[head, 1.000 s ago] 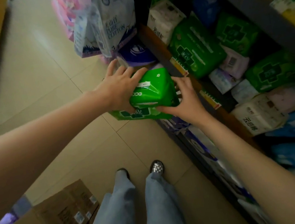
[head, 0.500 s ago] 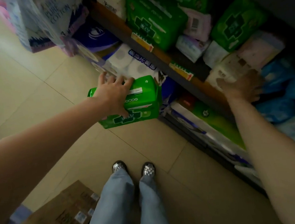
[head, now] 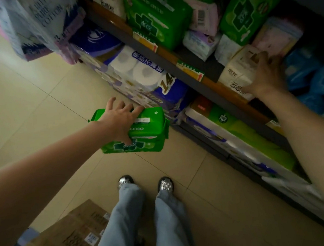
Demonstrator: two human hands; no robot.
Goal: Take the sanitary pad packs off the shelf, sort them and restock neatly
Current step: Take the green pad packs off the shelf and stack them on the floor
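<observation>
Now left hand (head: 119,121) grips green pack (head: 147,132) (underneath); right hand (head: 266,75) grasps white pack (head: 235,77).

Green pack (head: 148,132) in left hand (head: 119,122)

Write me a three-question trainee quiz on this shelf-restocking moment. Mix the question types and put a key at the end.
1. True or false: the left hand grips a green pack held out over the floor, clear of the shelf.
2. Multiple choice: what is the right hand on? A) the cardboard box on the floor; B) a white pack at the shelf's front; C) the toilet roll bundle.
3. Fill in the blank: the packs lying just right of the right hand are ____ in colour.

Key: 1 true; 2 B; 3 blue.
</observation>
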